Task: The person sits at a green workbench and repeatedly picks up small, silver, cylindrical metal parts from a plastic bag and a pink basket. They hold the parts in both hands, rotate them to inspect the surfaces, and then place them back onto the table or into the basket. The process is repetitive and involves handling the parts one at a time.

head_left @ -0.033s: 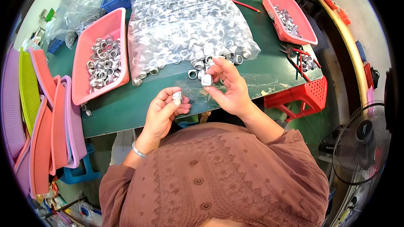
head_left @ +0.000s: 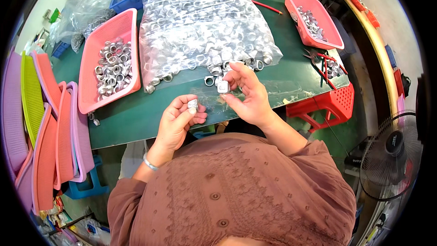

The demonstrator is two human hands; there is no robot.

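Both forearms reach up from the lower edge over the near side of the green surface (head_left: 132, 125), wrists bent inward so the two hands face each other, just apart. The left hand (head_left: 176, 122) is turned partly upward, its thumb and fingers nearly closed around one small ring (head_left: 193, 104), with the other fingers loosely curled below; a silvery bracelet (head_left: 150, 163) circles that wrist. The right hand (head_left: 249, 98) is raised a little farther from the body, thumb and bent fingertips pinching a second ring (head_left: 223, 87), the palm hollow and the fingers arched. So there are two rings in the hands, one in each, while those lying beyond are too many to count. One large clear plastic bag (head_left: 209, 23) full of them covers the middle of the surface, and two pink baskets hold more: the left basket (head_left: 122, 23) and the smaller right basket (head_left: 324, 14). One red stool (head_left: 340, 102) stands by the right edge. The ring in the right hand shows a pale, squarish face with rounded corners; the one in the left is shiny silver-grey, its detail too small to tell.
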